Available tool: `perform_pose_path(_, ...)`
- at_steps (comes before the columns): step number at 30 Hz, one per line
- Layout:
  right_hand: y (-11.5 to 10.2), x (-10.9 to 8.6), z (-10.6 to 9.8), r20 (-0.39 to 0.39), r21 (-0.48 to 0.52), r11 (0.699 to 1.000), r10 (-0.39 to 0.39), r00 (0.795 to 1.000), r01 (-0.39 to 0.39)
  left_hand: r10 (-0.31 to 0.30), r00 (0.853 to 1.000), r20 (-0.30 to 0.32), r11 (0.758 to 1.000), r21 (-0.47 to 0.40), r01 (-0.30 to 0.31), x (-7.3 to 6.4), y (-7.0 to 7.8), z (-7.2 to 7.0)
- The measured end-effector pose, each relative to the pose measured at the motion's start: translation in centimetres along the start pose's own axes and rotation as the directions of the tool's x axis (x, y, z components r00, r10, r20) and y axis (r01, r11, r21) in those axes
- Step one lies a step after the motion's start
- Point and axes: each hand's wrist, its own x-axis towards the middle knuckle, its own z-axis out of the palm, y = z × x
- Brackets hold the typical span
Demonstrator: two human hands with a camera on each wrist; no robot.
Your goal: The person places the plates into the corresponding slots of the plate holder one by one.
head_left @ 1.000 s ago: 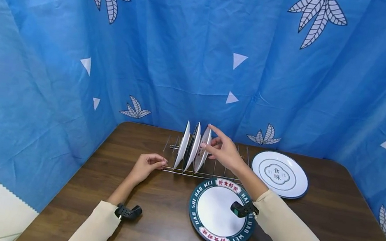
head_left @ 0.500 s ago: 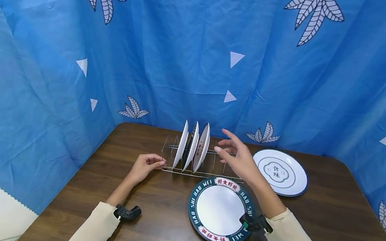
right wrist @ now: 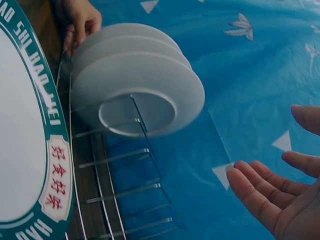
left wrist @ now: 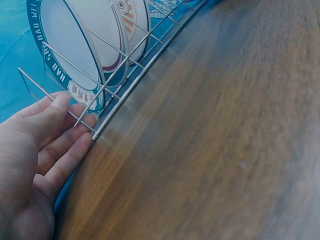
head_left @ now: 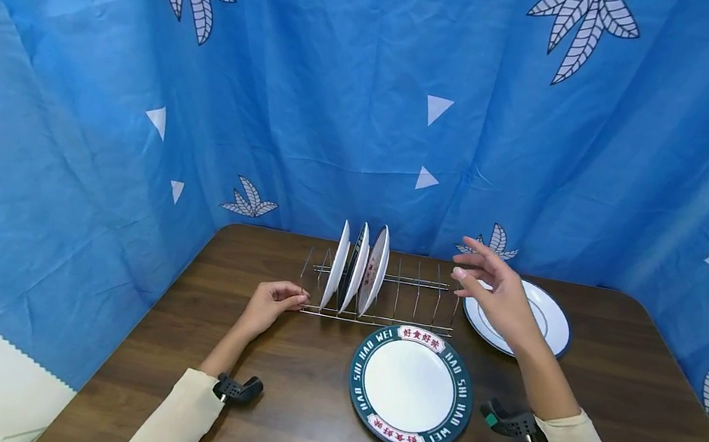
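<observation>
Left hand [head_left: 273,306], left of frame centre: thumb and fingertips together, grip pinching the end wires of a wire plate rack [head_left: 418,283] at mid-frame. Three plates stand on edge in the rack's left half: leftmost plate [head_left: 336,266], teal-rimmed and lettered in the left wrist view; dark-rimmed plate [head_left: 358,275] in the middle; plate with reddish lettering [head_left: 374,271] on the right, its plain white back seen in the right wrist view. Green-rimmed plate [head_left: 410,385], lower centre, lies flat on the brown wood-grain table [head_left: 299,404], just beside the rack's front bar; contact cannot be told. Right hand [head_left: 498,292], right of centre: grip apart, fingers spread, holding nothing, at the rack's right end. Behind it, partly covered, white plate [head_left: 551,319] lies on the table at right.
</observation>
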Motion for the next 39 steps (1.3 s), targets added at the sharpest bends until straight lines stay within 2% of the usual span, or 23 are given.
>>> perform_pose_path(7,1.6,0.0,-2.0,-0.052,-0.067,0.997,0.029,0.998,-0.033,0.000,1.000,-0.004,1.000,0.014,0.000,-0.1,0.5,0.1)
perform_pose_path(19,3.5,-0.6,-6.4,-0.136,-0.067,0.995,0.059,0.989,-0.068,0.013,1.000,-0.004,1.000,0.019,-0.013,0.0,0.5,0.3)
perform_pose_path(26,5.6,-1.1,-8.7,-0.207,-0.093,0.985,0.125,0.970,-0.147,0.004,1.000,-0.005,1.000,0.018,-0.004,0.7,-2.0,-0.4)
perform_pose_path(34,8.0,-1.8,-10.9,-0.254,-0.128,0.970,0.171,0.952,-0.208,0.034,0.999,-0.027,0.999,0.023,-0.034,0.5,-2.5,-0.4)
perform_pose_path(39,9.0,-2.4,-11.9,-0.271,-0.173,0.942,0.234,0.934,-0.286,0.069,0.998,-0.014,0.998,-0.001,-0.069,0.5,-2.8,-0.4)
